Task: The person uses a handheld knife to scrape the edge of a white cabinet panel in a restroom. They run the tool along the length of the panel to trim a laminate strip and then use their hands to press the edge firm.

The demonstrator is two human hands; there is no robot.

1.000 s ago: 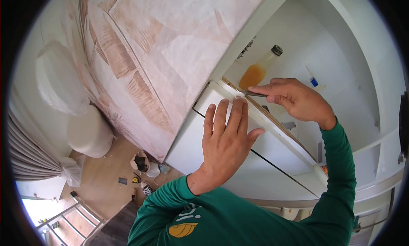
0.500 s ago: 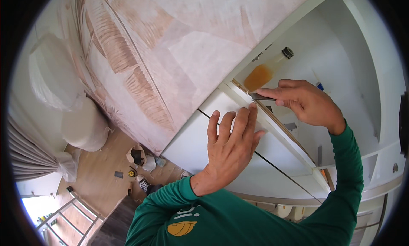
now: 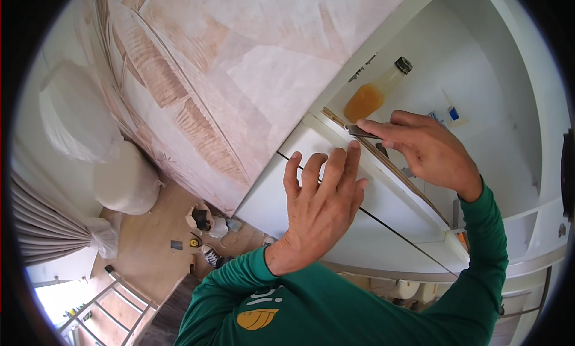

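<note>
My left hand rests with fingers spread on the white cabinet panel, its fingertips close to the panel's upper edge. In my right hand is a flat grey metal blade, pinched with the index finger stretched along it. The blade's tip meets the narrow edge of the panel, where a bare brown wood strip runs along the white border. Whether the blade has a handle is hidden by the hand. Just beyond the tip, a clear bottle with amber contents and a dark cap lies inside the cabinet.
A small blue-and-white item lies on the cabinet's inner surface. To the left stands a large patterned pinkish panel. Wrapped white rolls, a metal ladder, a tape measure and an open bag are below at left.
The blade and right hand have shifted slightly toward the upper left along the edge. My left hand stays on the panel, its fingers a little more bent. The view has tilted slightly.
</note>
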